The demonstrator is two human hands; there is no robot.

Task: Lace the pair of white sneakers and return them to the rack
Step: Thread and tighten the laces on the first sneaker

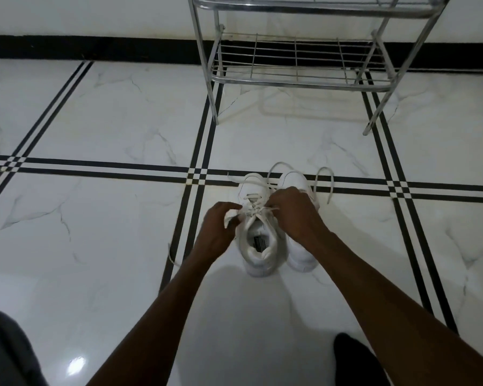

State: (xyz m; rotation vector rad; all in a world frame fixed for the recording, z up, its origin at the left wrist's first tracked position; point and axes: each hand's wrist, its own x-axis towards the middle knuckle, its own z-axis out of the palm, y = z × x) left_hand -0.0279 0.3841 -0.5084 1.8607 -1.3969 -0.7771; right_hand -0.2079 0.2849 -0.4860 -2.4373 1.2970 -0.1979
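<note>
Below, head view only. Two white sneakers side by side on the marble floor (95, 246), touching, toes pointing away toward the rack (299, 76), heels nearest the camera. Left sneaker (258, 246) open at the collar, dark label visible on the insole, lace crossed through the eyelets. Right sneaker (301, 254) largely covered at the middle by the wrist; toe cap and heel showing.

Left hand (219, 227) at the left side of the left sneaker, fingers curled, thumb and fingertips pinching a flat white lace end (230, 218). Right hand (293, 213) over the tongue area, fingers bent down and drawn together on the lace near the upper eyelets; exact grip hidden under the knuckles, so cannot tell which strand.

Loose lace loops (325, 179) lying past the toes of the right sneaker, across the black tile stripes. One more thin lace tail (171, 253) trailing on the floor, left of the left forearm.

Rack: chrome wire shelves, standing well apart from the sneakers, against the wall with the black skirting. Lower shelf bare. Dark fabric at bottom left, dark shape at bottom right, unclear.
</note>
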